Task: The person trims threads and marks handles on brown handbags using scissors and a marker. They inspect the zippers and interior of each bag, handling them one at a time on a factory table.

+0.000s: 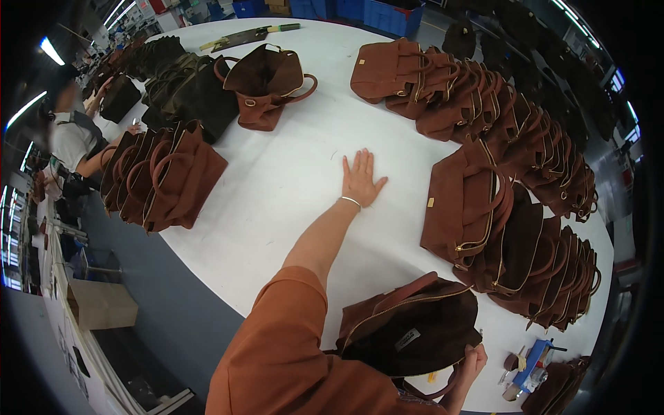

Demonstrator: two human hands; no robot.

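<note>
The left hand [362, 181] lies flat and spread on the table [277, 207], perhaps bracing the body. The right hand [473, 361] grips the rim of the open bag [408, 325] just left of it, apparently to spread its mouth.

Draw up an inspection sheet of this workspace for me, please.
Surface: white table, with a few faint marks.
Job's things: open brown handbag, unzipped, dark interior and pale label showing.
Clutter: right-hand brown bags in rows; left-hand brown bags grouped; dark bags behind those; blue object at lower right, kind unclear.
Hands: left hand lies flat on the table; right hand grips the open brown handbag's rim.
Cables: nothing seen.
Surroundings: co-worker at left; blue bins past the far edge; tan box at lower left.
</note>
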